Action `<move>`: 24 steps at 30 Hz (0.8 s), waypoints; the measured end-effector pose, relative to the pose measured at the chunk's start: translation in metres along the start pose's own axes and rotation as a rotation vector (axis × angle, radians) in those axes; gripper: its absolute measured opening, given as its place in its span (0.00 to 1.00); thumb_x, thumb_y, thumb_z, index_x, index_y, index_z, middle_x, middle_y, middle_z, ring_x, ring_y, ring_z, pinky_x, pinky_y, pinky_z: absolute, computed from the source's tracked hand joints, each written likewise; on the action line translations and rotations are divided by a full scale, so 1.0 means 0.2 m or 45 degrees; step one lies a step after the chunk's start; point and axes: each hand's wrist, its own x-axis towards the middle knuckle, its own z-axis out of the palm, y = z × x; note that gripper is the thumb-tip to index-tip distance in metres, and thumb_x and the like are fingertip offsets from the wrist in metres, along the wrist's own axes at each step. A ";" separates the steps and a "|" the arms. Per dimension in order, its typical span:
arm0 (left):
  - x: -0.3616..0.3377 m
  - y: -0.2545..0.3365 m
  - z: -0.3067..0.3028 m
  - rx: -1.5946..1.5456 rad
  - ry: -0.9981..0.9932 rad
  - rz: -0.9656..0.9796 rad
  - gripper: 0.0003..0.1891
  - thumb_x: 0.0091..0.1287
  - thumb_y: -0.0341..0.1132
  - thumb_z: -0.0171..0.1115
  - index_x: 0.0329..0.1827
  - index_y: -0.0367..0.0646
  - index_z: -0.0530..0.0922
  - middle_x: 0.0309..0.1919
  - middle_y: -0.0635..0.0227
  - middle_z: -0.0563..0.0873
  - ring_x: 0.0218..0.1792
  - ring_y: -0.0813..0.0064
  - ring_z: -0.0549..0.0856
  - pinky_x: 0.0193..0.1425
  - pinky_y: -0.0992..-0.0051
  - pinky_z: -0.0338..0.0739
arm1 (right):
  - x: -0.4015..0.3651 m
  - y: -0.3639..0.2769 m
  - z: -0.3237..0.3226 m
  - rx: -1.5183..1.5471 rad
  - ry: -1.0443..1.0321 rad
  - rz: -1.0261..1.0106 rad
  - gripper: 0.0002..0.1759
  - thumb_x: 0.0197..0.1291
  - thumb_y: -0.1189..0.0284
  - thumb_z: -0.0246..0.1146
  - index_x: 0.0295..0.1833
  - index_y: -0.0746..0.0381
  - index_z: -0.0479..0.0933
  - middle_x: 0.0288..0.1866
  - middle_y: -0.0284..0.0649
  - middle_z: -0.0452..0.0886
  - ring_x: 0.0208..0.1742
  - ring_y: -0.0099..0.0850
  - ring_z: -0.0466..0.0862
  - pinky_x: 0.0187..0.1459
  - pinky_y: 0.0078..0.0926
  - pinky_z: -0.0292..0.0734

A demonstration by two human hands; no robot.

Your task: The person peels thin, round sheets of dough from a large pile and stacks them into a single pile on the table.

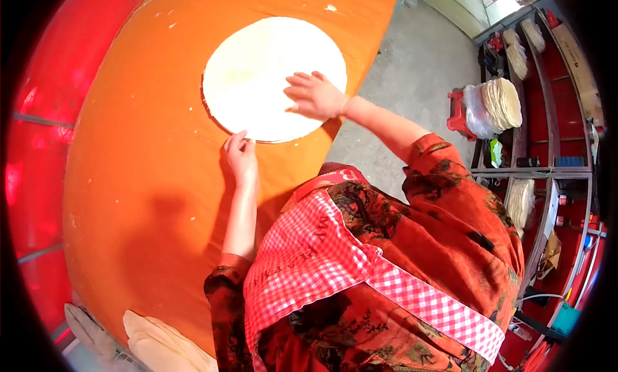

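A large round white sheet of thin flatbread or dough lies on the orange-covered table. Its surface is washed out by bright light, and a darker, layered-looking rim shows along the left side, so it may be a stack. My right hand rests palm down on the right part of the round, fingers spread. At the near edge, my left hand has its fingers curled, with fingertips and thumb pinching the rim.
Folded pale flatbread sheets lie at the table's lower left edge. To the right, a red stool bears a stack of round flatbreads beside plastic wrapping. Behind it stand shelves with more stacks. Grey floor separates table and shelves.
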 end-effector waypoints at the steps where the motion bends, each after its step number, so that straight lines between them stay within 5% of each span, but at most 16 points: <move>1: 0.02 -0.05 -0.01 -0.125 0.046 -0.044 0.16 0.67 0.29 0.61 0.58 0.39 0.77 0.58 0.62 0.73 0.53 0.70 0.75 0.61 0.70 0.71 | 0.02 0.09 -0.03 0.324 0.060 0.089 0.28 0.66 0.58 0.56 0.68 0.56 0.67 0.71 0.46 0.65 0.71 0.45 0.66 0.64 0.56 0.63; 2: 0.03 -0.08 -0.03 -0.250 0.094 -0.086 0.16 0.68 0.30 0.61 0.58 0.39 0.77 0.57 0.62 0.73 0.53 0.71 0.74 0.61 0.70 0.71 | 0.05 0.15 -0.05 0.646 0.122 0.180 0.27 0.66 0.59 0.57 0.68 0.57 0.68 0.70 0.46 0.67 0.70 0.44 0.68 0.64 0.53 0.65; 4: 0.04 -0.05 -0.05 -0.387 0.187 -0.126 0.22 0.69 0.33 0.59 0.65 0.38 0.69 0.65 0.60 0.69 0.62 0.66 0.70 0.68 0.68 0.65 | 0.11 0.21 -0.09 2.185 0.705 0.834 0.24 0.67 0.62 0.57 0.65 0.61 0.71 0.65 0.49 0.73 0.67 0.41 0.72 0.65 0.41 0.68; 6: 0.11 -0.06 -0.05 -0.584 0.279 -0.079 0.27 0.70 0.34 0.59 0.69 0.37 0.64 0.70 0.57 0.65 0.68 0.63 0.66 0.72 0.66 0.61 | 0.08 0.59 -0.02 1.110 0.865 0.965 0.28 0.68 0.57 0.57 0.65 0.65 0.71 0.63 0.50 0.76 0.67 0.39 0.72 0.66 0.34 0.67; 7: 0.15 -0.05 -0.05 -0.554 0.209 -0.048 0.32 0.70 0.33 0.58 0.74 0.35 0.55 0.75 0.56 0.57 0.75 0.62 0.58 0.75 0.66 0.55 | 0.07 0.69 0.08 1.111 0.839 0.963 0.29 0.68 0.56 0.56 0.66 0.66 0.70 0.64 0.51 0.75 0.67 0.40 0.72 0.66 0.34 0.66; 9: 0.24 -0.08 0.01 -0.337 0.054 0.070 0.33 0.70 0.33 0.57 0.75 0.36 0.54 0.76 0.56 0.56 0.75 0.61 0.58 0.76 0.66 0.54 | 0.05 0.82 0.23 1.110 0.784 0.957 0.33 0.68 0.53 0.55 0.68 0.68 0.68 0.66 0.52 0.74 0.69 0.41 0.71 0.67 0.34 0.65; 10: 0.26 -0.09 0.04 -0.228 -0.025 0.119 0.33 0.70 0.32 0.57 0.75 0.36 0.53 0.76 0.55 0.55 0.75 0.60 0.57 0.76 0.66 0.54 | 0.07 0.61 0.11 0.851 0.642 0.993 0.36 0.68 0.51 0.54 0.69 0.68 0.66 0.67 0.52 0.73 0.71 0.41 0.69 0.69 0.32 0.62; 11: 0.25 -0.09 0.07 0.087 0.048 0.048 0.35 0.68 0.29 0.57 0.76 0.37 0.51 0.76 0.54 0.55 0.75 0.59 0.57 0.77 0.66 0.54 | 0.06 0.57 0.07 0.884 0.630 0.987 0.35 0.68 0.51 0.54 0.69 0.68 0.66 0.67 0.53 0.73 0.71 0.42 0.69 0.69 0.32 0.62; 15: 0.24 -0.08 0.09 0.086 0.080 0.011 0.36 0.66 0.26 0.59 0.75 0.37 0.53 0.76 0.53 0.55 0.75 0.58 0.58 0.76 0.65 0.56 | 0.05 0.66 0.11 0.932 0.578 0.942 0.34 0.68 0.52 0.56 0.68 0.68 0.67 0.63 0.51 0.76 0.66 0.41 0.74 0.66 0.32 0.66; 17: 0.26 -0.12 0.06 -0.032 0.052 0.002 0.36 0.65 0.26 0.60 0.75 0.37 0.54 0.76 0.51 0.55 0.75 0.57 0.58 0.75 0.64 0.58 | 0.08 0.76 0.02 1.252 0.506 1.073 0.34 0.67 0.52 0.57 0.67 0.68 0.69 0.61 0.49 0.78 0.63 0.39 0.76 0.64 0.31 0.68; 20: 0.20 -0.07 0.10 -0.145 0.216 0.336 0.36 0.63 0.28 0.62 0.74 0.36 0.56 0.75 0.49 0.55 0.74 0.50 0.57 0.74 0.59 0.58 | 0.20 0.88 -0.08 1.347 0.486 1.120 0.32 0.66 0.51 0.60 0.62 0.69 0.73 0.57 0.45 0.80 0.59 0.34 0.78 0.60 0.28 0.70; 21: 0.17 -0.05 0.12 0.459 0.441 0.585 0.39 0.61 0.35 0.66 0.73 0.36 0.57 0.73 0.44 0.56 0.73 0.43 0.56 0.74 0.51 0.55 | 0.25 0.91 -0.10 1.225 0.513 1.050 0.31 0.66 0.52 0.60 0.60 0.69 0.74 0.57 0.45 0.80 0.59 0.33 0.78 0.60 0.28 0.70; 24: 0.08 0.13 0.18 0.988 0.265 0.834 0.43 0.59 0.43 0.68 0.74 0.37 0.57 0.72 0.40 0.55 0.73 0.39 0.54 0.74 0.45 0.50 | 0.45 1.03 -0.11 1.358 0.392 0.994 0.32 0.66 0.51 0.59 0.63 0.68 0.72 0.60 0.45 0.78 0.63 0.34 0.75 0.64 0.30 0.68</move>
